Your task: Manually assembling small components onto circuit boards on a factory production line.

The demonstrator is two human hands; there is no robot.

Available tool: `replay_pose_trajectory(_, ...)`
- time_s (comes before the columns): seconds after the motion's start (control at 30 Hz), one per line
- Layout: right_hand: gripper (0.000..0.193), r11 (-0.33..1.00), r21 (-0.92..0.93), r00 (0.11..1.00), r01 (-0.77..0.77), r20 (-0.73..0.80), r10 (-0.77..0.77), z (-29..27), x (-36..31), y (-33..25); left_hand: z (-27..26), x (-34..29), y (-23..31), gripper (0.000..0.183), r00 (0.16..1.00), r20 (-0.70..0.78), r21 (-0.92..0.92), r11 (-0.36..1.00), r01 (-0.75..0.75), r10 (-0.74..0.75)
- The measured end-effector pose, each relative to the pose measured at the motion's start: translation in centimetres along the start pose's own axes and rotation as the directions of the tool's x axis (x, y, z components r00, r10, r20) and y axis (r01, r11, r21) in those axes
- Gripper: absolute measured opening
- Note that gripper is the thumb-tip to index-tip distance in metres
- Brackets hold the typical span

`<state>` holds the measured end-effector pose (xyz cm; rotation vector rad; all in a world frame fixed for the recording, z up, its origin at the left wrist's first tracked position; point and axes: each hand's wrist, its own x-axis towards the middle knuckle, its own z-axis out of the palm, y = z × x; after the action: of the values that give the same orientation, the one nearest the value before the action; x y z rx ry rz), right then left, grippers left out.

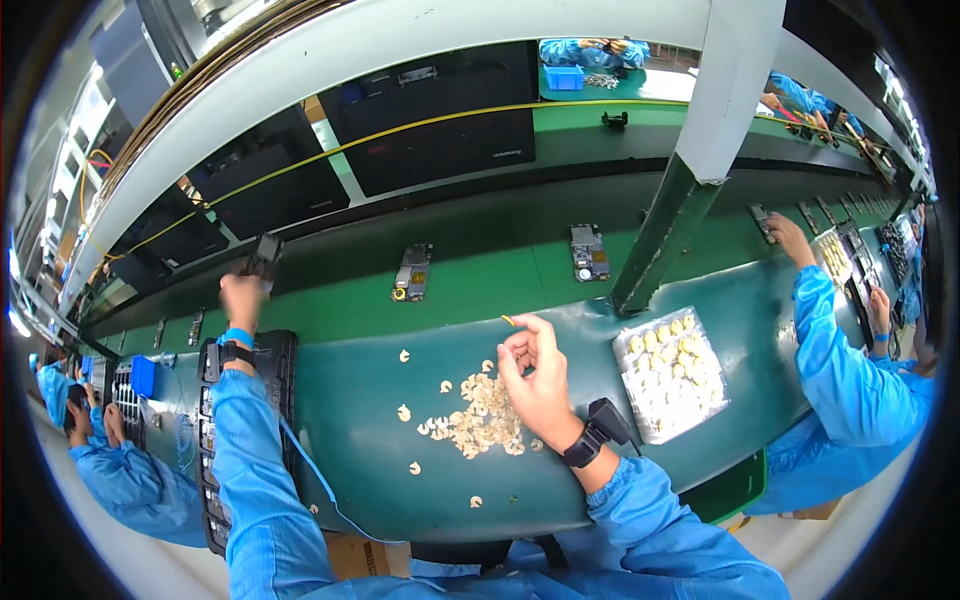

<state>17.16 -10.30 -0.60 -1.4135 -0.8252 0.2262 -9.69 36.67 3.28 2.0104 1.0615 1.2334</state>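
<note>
My left hand [241, 300], smeared by motion, is at the near edge of the green conveyor and holds a dark circuit board [265, 257] tilted up. My right hand [540, 378] is above the bench with thumb and fingers curled, and a small yellow piece [508, 321] sticks out at its fingertips. Just left of it lies a loose pile of small cream C-shaped pieces [475, 420], with several scattered singly around. To its right is a clear plastic sheet [660, 412] bearing yellow round pieces [672, 345]. Two circuit boards [412, 272] [589, 252] lie on the conveyor ahead.
A black slotted tray [277, 375] sits under my left forearm, and a blue cord [318, 470] runs over the bench. A post [690, 190] stands at the conveyor's edge. Co-workers in blue sleeves [835, 350] work at right, left and across. A green bin [735, 490] is below the bench.
</note>
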Motion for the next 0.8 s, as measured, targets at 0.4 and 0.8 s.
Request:
replay_pose_trajectory(0.4, 0.074, 0.906, 0.422, 0.999, 0.020, -0.054, 0.003, 1.3, -0.3, -0.5, 15.6, -26.3, 22.5, 0.030, 0.851, 0.525, -0.609, 0.691, 0.389, -0.017)
replay_pose_trajectory(0.8, 0.068, 0.929, 0.347, 0.987, 0.127, -0.136, -0.084, -0.6, 1.3, -0.7, 14.9, -27.3, 20.9, 0.023, 0.718, 0.695, -0.677, 0.377, 0.632, 0.044)
